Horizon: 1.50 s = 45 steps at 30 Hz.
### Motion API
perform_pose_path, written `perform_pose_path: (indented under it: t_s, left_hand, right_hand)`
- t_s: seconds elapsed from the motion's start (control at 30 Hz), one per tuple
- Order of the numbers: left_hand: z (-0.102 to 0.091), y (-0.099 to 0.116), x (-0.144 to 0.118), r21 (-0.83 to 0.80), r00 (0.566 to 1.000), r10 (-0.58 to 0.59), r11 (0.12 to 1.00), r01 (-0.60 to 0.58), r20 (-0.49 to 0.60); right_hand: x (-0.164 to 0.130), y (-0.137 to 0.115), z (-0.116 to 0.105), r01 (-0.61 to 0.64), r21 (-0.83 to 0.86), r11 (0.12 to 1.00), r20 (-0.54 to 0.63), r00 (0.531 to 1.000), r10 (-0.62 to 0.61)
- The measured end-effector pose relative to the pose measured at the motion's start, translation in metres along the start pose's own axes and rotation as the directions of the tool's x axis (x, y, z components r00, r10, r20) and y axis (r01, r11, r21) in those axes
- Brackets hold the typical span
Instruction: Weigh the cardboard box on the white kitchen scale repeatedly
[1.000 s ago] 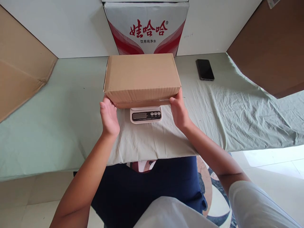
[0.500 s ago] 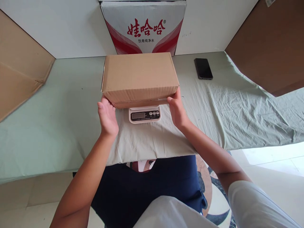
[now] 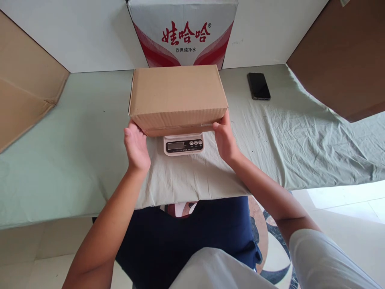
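Cardboard box (image 3: 178,96) on scale (image 3: 183,144), left hand (image 3: 136,146), right hand (image 3: 224,138) gripping ends

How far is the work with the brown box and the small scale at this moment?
Done: the plain brown cardboard box sits over the small white digital scale on the green cloth-covered table. In hand: the left hand and right hand touch its lower near corners; whether it rests freely cannot be told. Left: letting go, probably; the scale's display is too small to read.

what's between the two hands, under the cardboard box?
Head view: a small digital scale sits between the left hand and right hand, under the cardboard box they grip.
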<state>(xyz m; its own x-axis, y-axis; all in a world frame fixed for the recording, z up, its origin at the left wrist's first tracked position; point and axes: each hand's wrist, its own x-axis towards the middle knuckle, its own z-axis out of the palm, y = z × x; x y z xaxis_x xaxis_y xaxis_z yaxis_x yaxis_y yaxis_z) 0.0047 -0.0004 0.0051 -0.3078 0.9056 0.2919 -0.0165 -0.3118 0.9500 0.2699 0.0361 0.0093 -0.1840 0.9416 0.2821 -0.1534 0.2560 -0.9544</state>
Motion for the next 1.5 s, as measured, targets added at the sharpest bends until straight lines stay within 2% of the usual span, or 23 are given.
perform_pose_path:
  t_s: [0.23,0.4,0.53,0.73,0.97,1.1,1.3,1.4,1.5]
  left_hand:
    - [0.001,-0.003,0.002,-0.016,0.999,0.034,0.999,-0.035,-0.025]
    - [-0.007,0.005,0.008,-0.048,0.998,0.051,0.997,-0.053,-0.044]
    - [-0.014,0.01,0.013,0.028,0.996,0.029,0.999,-0.026,-0.09]
    - [-0.022,0.001,0.021,0.042,0.988,0.018,0.999,-0.012,-0.15]
    - [-0.029,-0.015,0.035,0.065,0.985,-0.036,0.997,0.048,-0.171]
    - [-0.038,-0.024,0.047,0.08,0.978,-0.067,0.993,0.084,-0.196]
    - [-0.057,-0.034,0.059,0.126,0.972,-0.047,0.989,0.077,-0.231]
    - [-0.057,-0.034,0.058,0.091,0.975,-0.06,0.992,0.081,-0.214]
    - [-0.052,-0.03,0.054,0.062,0.976,-0.075,0.994,0.09,-0.205]
  right_hand:
    - [-0.001,0.0,0.002,-0.013,-0.026,1.0,-0.013,1.0,0.013]
    - [-0.003,0.003,-0.001,-0.026,-0.071,0.997,-0.106,0.994,0.018]
    - [-0.001,0.004,-0.008,-0.029,-0.137,0.99,-0.188,0.982,0.003]
    - [0.008,0.001,-0.017,0.027,-0.154,0.988,-0.259,0.964,-0.066]
    - [0.019,0.027,-0.031,-0.061,-0.071,0.996,-0.323,0.946,0.035]
    - [0.024,0.042,-0.034,-0.022,-0.121,0.992,-0.333,0.943,-0.019]
    - [0.029,0.045,-0.031,0.022,-0.202,0.979,-0.346,0.933,-0.093]
    - [0.031,0.048,-0.03,0.019,-0.212,0.977,-0.337,0.937,-0.091]
    - [0.03,0.051,-0.031,0.037,-0.153,0.987,-0.331,0.94,-0.087]
